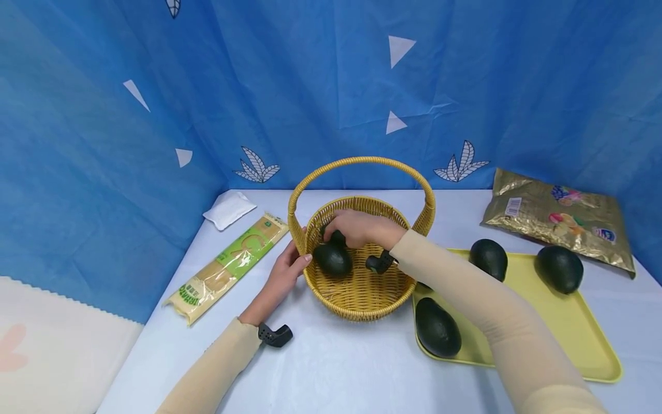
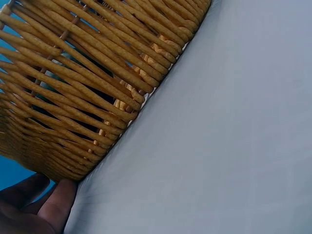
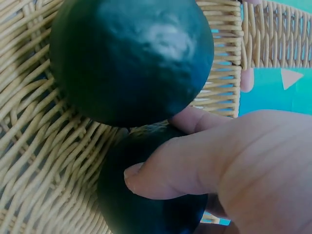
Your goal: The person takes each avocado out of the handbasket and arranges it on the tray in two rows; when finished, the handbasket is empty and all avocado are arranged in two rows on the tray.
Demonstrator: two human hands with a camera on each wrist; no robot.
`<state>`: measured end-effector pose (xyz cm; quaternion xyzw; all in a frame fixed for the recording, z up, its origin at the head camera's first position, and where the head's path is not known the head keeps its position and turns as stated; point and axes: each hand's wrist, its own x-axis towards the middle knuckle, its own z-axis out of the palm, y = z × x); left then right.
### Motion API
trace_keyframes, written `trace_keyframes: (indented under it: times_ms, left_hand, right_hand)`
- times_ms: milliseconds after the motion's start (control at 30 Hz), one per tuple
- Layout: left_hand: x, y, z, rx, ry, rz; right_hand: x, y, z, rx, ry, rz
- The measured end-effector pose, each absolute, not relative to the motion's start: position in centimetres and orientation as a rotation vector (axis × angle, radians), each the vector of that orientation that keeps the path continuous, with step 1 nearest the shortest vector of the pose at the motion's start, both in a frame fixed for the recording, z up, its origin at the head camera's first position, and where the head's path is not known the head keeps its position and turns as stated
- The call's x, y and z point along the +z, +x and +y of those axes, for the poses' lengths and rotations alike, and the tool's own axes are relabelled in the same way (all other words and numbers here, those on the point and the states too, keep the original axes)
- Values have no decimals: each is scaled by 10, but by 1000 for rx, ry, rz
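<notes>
A yellow wicker basket [image 1: 383,290] with a tall arched handle stands on the table. My left hand [image 1: 283,269] holds its left side near the foot of the handle, thumb at the rim; the left wrist view shows fingertips low against the weave. Inside the basket, my right hand [image 1: 362,227] grips a dark green avocado [image 3: 151,209], with the thumb across it in the right wrist view. A second avocado [image 1: 333,261] lies against that one, on the near side in the head view. The far fingers of my right hand are largely hidden.
Right of the basket, a yellow tray [image 1: 564,339] carries several avocados, one [image 1: 437,328] at its near left corner; my right forearm crosses over it. Behind lies a gold snack bag [image 1: 564,215]. To the left are a noodle packet [image 1: 227,267] and a small white packet [image 1: 229,210].
</notes>
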<state>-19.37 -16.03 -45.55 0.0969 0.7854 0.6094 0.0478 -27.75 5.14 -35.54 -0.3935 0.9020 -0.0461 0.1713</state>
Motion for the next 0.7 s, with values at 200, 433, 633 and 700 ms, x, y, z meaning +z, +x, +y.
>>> trace_keyframes:
  times_ms: [200,433,633,700]
  left_hand:
    - [-455,-194,-159,1862,303,2398]
    - [-454,-194,-160,1861,311,2414]
    - [-454,-192,-160,1863,301,2413]
    - [-455,-192,-160,1860,292,2415]
  right_hand:
    - [-355,-283,59,-183,-1120,2541]
    - [-354,-287,66,-221,-1055,2516]
    - [-354,-289,68,-234,-938,2513]
    - [-354,-288,69,-243,-930,2519]
